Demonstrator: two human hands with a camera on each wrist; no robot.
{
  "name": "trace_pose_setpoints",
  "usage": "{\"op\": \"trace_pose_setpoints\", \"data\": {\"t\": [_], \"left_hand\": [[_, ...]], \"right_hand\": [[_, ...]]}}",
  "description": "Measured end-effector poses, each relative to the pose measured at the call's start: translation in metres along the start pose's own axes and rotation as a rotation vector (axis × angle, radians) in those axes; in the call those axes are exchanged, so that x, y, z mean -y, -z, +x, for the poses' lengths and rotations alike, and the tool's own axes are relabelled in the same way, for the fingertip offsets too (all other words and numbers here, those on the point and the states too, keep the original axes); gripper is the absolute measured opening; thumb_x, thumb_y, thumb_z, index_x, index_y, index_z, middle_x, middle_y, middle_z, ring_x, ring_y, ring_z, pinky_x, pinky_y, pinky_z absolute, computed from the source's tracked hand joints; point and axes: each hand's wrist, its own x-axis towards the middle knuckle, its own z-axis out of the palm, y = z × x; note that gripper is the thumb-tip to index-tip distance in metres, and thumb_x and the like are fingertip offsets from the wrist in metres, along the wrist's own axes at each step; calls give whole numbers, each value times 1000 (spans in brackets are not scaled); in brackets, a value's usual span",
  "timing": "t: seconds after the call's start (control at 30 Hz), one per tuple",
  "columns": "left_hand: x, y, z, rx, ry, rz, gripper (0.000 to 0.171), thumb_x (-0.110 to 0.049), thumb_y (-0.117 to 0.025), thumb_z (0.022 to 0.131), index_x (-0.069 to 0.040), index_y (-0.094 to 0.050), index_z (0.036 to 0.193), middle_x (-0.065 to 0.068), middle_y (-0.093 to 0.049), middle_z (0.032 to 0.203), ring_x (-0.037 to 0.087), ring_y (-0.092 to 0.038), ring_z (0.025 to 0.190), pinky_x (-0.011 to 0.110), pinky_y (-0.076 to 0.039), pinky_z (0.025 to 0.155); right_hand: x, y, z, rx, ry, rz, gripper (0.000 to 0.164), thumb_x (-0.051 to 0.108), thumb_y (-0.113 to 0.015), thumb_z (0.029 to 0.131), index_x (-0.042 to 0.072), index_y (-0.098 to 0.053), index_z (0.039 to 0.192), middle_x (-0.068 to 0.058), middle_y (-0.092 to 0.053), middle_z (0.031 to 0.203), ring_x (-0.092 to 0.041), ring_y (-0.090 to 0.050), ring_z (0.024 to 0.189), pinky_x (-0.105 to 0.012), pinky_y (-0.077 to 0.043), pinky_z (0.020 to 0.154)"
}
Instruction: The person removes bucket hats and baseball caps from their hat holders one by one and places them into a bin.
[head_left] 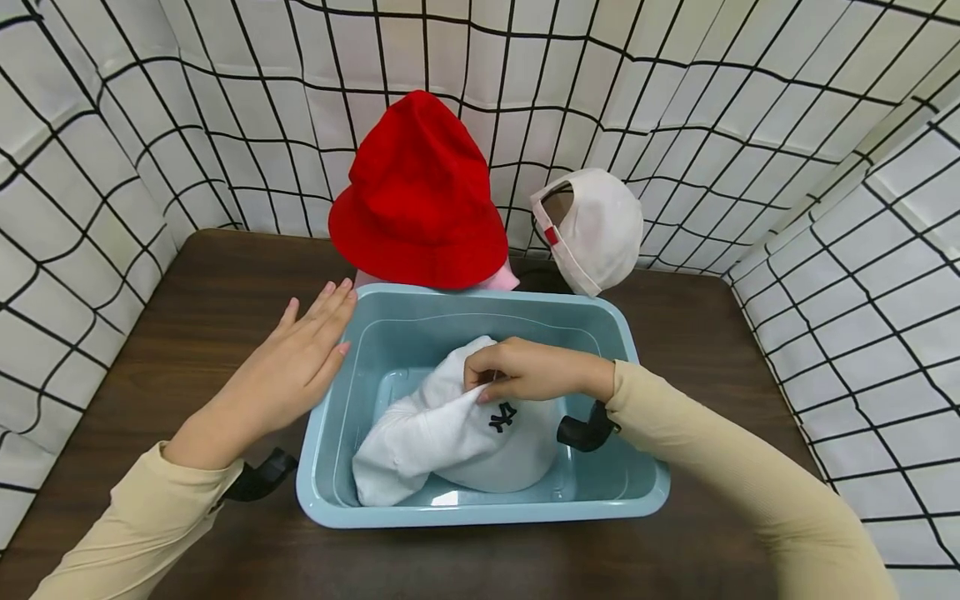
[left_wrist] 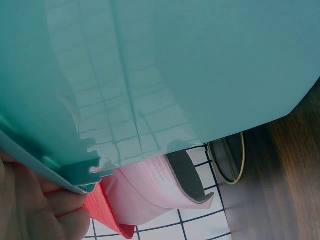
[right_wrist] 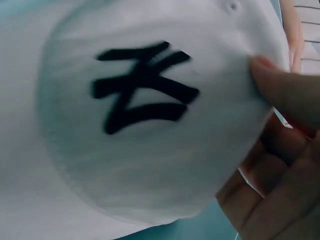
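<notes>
A white baseball cap (head_left: 450, 442) with a black letter emblem lies in a light blue plastic basin (head_left: 480, 514). My right hand (head_left: 528, 371) pinches the cap's fabric near the emblem. In the right wrist view, the thumb presses the front of the cap (right_wrist: 140, 175) while the other fingers sit behind it. At the basin's left rim, my left hand (head_left: 288, 367) lies with its fingers straight. The left wrist view shows those fingers (left_wrist: 40, 210) against the rim, beside the basin's outer wall (left_wrist: 200, 75).
Behind the basin stands a red bucket hat (head_left: 420, 200) over a pink cap (left_wrist: 145, 190). A pale cap (head_left: 600, 229) with a back strap sits to its right. Black wire grid (head_left: 540, 108) backed with white cloth surrounds the dark wooden table (head_left: 225, 292).
</notes>
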Motion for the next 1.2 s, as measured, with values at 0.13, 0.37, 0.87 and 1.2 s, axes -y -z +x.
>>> {"op": "trace_pose_setpoints", "data": {"t": [0.13,0.37,0.87,1.2], "left_hand": [[0,0,1,4,0,5,60,-21,-44,98,5,-21,147,20,-18,153,35,-13,141,59,-8,110],[0,1,0,8,7,3,59,-20,-44,98,5,-21,147,20,-17,153,35,-12,142,58,-6,111],[0,-3,2,-9,-1,-11,59,-21,-44,98,3,-21,148,19,-18,154,35,-13,142,57,-5,111],[1,-3,1,-18,-9,-11,59,-20,-44,98,4,-22,147,20,-18,153,35,-13,142,57,-6,111]], "right_hand": [[-4,5,0,67,-10,-12,6,4,-64,88,9,-60,89,5,-55,80,-9,-50,77,-22,-45,70],[-12,5,13,112,-25,-23,6,6,-65,88,9,-60,89,4,-54,80,-9,-50,76,-20,-44,70],[-25,-11,37,98,-140,-174,10,5,-66,87,9,-57,84,4,-44,70,-9,-43,65,-18,-35,62],[-26,-17,39,60,-210,-262,9,11,-69,87,8,-61,90,3,-51,73,-12,-49,68,-20,-40,64]]}}
